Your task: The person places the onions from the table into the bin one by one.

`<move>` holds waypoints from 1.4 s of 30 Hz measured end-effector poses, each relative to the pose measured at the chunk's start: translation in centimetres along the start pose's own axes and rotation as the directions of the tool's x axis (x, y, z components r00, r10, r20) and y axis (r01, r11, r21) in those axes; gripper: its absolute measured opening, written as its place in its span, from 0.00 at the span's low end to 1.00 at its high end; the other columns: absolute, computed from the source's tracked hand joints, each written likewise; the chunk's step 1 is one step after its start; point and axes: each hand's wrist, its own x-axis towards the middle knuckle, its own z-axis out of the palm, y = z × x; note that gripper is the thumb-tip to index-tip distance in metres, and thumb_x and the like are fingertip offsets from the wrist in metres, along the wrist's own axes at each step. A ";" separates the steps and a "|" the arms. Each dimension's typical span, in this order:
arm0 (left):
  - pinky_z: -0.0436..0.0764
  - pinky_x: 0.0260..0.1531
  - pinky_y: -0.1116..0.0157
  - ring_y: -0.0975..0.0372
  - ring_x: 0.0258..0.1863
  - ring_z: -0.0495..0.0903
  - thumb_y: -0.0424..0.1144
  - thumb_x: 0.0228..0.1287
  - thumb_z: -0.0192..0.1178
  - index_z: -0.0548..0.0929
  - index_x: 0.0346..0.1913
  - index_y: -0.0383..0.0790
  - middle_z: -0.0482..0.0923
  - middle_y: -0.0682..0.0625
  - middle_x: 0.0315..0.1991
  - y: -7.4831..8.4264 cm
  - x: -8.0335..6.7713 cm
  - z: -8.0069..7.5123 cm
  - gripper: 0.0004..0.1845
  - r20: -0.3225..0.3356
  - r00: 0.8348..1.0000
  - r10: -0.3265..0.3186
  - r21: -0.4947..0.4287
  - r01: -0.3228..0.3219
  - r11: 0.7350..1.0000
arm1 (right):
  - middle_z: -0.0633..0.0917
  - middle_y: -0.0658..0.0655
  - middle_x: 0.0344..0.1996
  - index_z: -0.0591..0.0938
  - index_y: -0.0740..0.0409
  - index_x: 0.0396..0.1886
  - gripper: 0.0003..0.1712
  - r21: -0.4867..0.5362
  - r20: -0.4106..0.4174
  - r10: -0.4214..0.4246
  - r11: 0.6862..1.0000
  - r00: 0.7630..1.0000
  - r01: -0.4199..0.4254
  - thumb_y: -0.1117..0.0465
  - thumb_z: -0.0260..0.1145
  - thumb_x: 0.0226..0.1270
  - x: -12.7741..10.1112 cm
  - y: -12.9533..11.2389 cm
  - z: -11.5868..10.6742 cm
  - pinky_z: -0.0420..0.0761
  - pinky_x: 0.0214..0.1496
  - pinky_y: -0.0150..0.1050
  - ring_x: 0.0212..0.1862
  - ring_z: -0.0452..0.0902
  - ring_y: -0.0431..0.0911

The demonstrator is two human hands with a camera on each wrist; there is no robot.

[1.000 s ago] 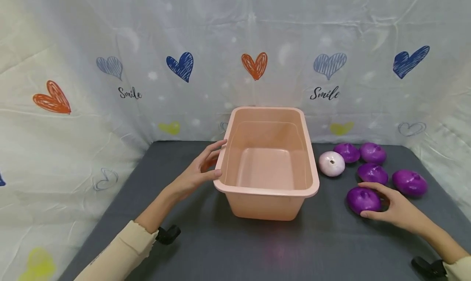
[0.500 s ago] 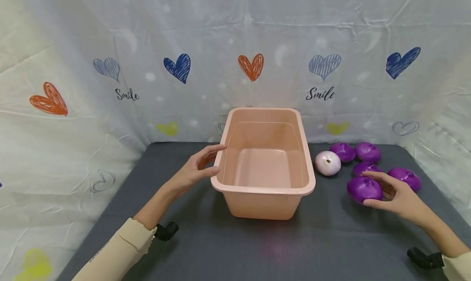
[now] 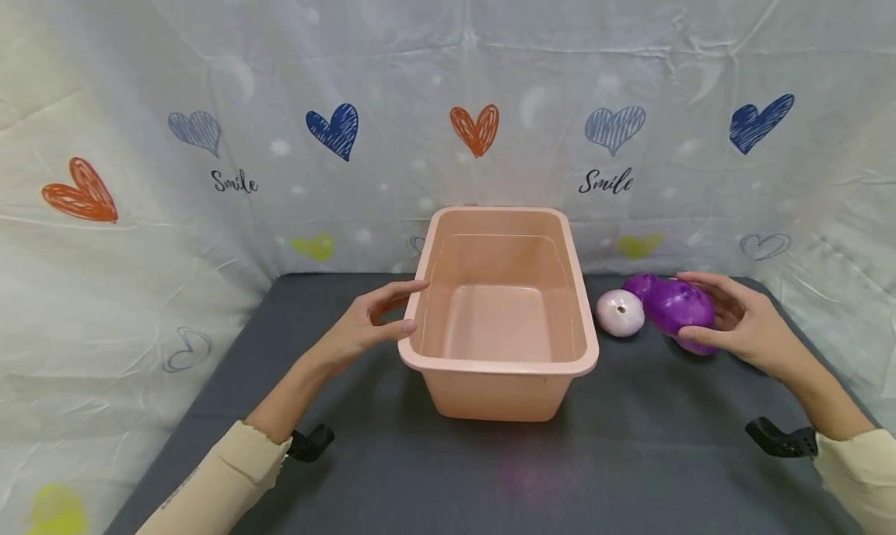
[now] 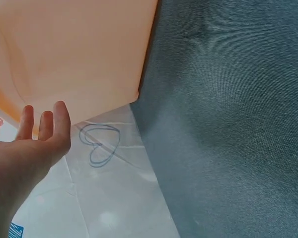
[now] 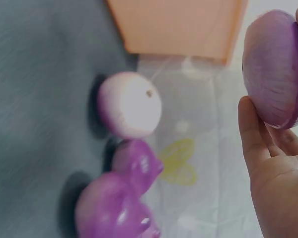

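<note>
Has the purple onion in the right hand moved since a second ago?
Yes. The right hand has lifted the glossy purple onion off the grey mat, up beside the pale onion, nearer the peach plastic bin.

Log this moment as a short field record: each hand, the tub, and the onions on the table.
left hand: open, fingers resting on the tub's left rim
right hand: holds a purple onion, lifted off the table
tub: pink plastic, upright, nothing inside
pale onion: on the grey table, right of the tub
other purple onions: lie behind the pale one
</note>
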 end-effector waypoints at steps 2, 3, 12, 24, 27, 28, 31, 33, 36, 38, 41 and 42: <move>0.69 0.63 0.42 0.50 0.73 0.61 0.40 0.70 0.66 0.71 0.74 0.43 0.66 0.48 0.73 0.1 0.0 -0.1 0.31 0.001 1.000 -0.010 -0.001 0.010 1.000 | 0.76 0.49 0.63 0.70 0.63 0.73 0.41 0.007 0.000 -0.014 1.000 1.000 0.014 0.80 0.71 0.60 0.6 -0.4 0.2 0.79 0.51 0.30 0.59 0.76 0.38; 0.69 0.63 0.43 0.50 0.73 0.61 0.40 0.70 0.66 0.72 0.74 0.43 0.66 0.48 0.73 0.2 0.1 -0.1 0.31 -0.001 1.000 -0.017 -0.001 0.017 1.000 | 0.76 0.50 0.62 0.70 0.63 0.72 0.41 0.013 -0.005 -0.019 1.000 1.000 0.019 0.80 0.71 0.60 0.9 -0.5 0.4 0.79 0.52 0.30 0.59 0.76 0.38; 0.67 0.65 0.43 0.50 0.74 0.60 0.38 0.71 0.64 0.72 0.73 0.39 0.65 0.48 0.73 0.0 1.1 -0.4 0.30 -0.022 0.999 -0.038 -0.042 0.038 0.998 | 0.75 0.52 0.64 0.70 0.62 0.73 0.40 0.045 -0.009 -0.007 0.999 1.000 0.008 0.78 0.72 0.61 3.7 -1.9 1.3 0.78 0.53 0.29 0.61 0.74 0.39; 0.68 0.64 0.42 0.51 0.73 0.62 0.38 0.70 0.66 0.72 0.74 0.42 0.63 0.49 0.75 -0.3 2.0 -0.6 0.31 -0.033 0.997 -0.063 -0.009 0.063 0.998 | 0.72 0.56 0.69 0.71 0.55 0.74 0.42 0.018 0.061 0.020 1.000 0.998 -0.021 0.69 0.76 0.61 7.9 -4.3 2.9 0.78 0.54 0.32 0.65 0.72 0.57; 0.68 0.63 0.42 0.51 0.72 0.62 0.38 0.70 0.65 0.71 0.74 0.39 0.64 0.48 0.74 -0.3 2.1 -0.6 0.31 -0.026 0.998 -0.061 -0.018 0.061 0.998 | 0.73 0.55 0.68 0.71 0.54 0.74 0.42 0.035 0.090 -0.001 0.999 0.996 -0.002 0.68 0.76 0.61 8.9 -4.8 3.6 0.78 0.55 0.34 0.65 0.73 0.57; 0.69 0.63 0.43 0.51 0.72 0.63 0.38 0.70 0.65 0.71 0.74 0.39 0.64 0.48 0.74 -0.3 2.1 -0.6 0.31 -0.025 0.998 -0.061 -0.018 0.061 0.998 | 0.73 0.55 0.68 0.71 0.53 0.74 0.42 0.037 0.099 -0.011 0.999 0.995 0.008 0.68 0.76 0.61 9.1 -4.9 3.9 0.78 0.55 0.34 0.65 0.73 0.56; 0.70 0.63 0.44 0.51 0.70 0.66 0.39 0.71 0.65 0.71 0.74 0.40 0.63 0.48 0.74 -0.4 2.0 -0.6 0.31 -0.025 0.998 -0.063 -0.024 0.062 0.998 | 0.74 0.55 0.67 0.72 0.54 0.74 0.42 0.064 0.124 -0.048 0.997 0.991 0.041 0.68 0.77 0.60 10.0 -5.1 4.6 0.79 0.56 0.36 0.63 0.75 0.55; 0.71 0.62 0.45 0.51 0.69 0.67 0.39 0.71 0.65 0.71 0.74 0.40 0.63 0.48 0.75 -0.5 2.0 -0.5 0.31 -0.027 0.998 -0.062 -0.026 0.061 0.998 | 0.74 0.57 0.67 0.72 0.57 0.73 0.41 0.089 0.140 -0.072 0.994 0.988 0.060 0.69 0.77 0.59 10.4 -5.2 5.1 0.79 0.56 0.38 0.62 0.76 0.56; 0.72 0.61 0.47 0.50 0.68 0.69 0.38 0.72 0.64 0.71 0.74 0.42 0.62 0.48 0.75 -0.5 1.9 -0.3 0.30 -0.030 0.998 -0.060 -0.037 0.059 0.998 | 0.74 0.59 0.67 0.72 0.60 0.73 0.41 0.111 0.153 -0.092 0.991 0.984 0.075 0.70 0.77 0.59 10.8 -5.4 5.7 0.80 0.55 0.38 0.61 0.77 0.56; 0.73 0.61 0.48 0.50 0.68 0.70 0.37 0.72 0.64 0.71 0.74 0.41 0.62 0.48 0.75 -0.5 2.0 -0.2 0.30 -0.031 0.998 -0.052 -0.043 0.050 0.998 | 0.73 0.60 0.67 0.71 0.62 0.73 0.42 0.124 0.168 -0.106 0.989 0.980 0.085 0.70 0.77 0.59 11.1 -5.5 6.1 0.80 0.55 0.39 0.61 0.76 0.56; 0.73 0.61 0.48 0.50 0.69 0.69 0.36 0.73 0.63 0.70 0.75 0.39 0.62 0.47 0.75 -0.6 2.0 -0.2 0.30 -0.032 0.999 -0.040 -0.048 0.038 0.998 | 0.73 0.61 0.68 0.70 0.64 0.73 0.43 0.152 0.186 -0.134 0.983 0.973 0.106 0.71 0.77 0.59 11.4 -5.5 6.5 0.81 0.54 0.41 0.62 0.75 0.56; 0.73 0.61 0.48 0.50 0.69 0.69 0.36 0.73 0.63 0.69 0.75 0.38 0.62 0.47 0.75 -0.6 2.0 -0.2 0.30 -0.032 0.999 -0.036 -0.049 0.034 0.998 | 0.73 0.62 0.68 0.69 0.65 0.73 0.43 0.168 0.194 -0.147 0.979 0.970 0.115 0.72 0.77 0.59 11.5 -5.5 6.6 0.80 0.54 0.41 0.63 0.75 0.55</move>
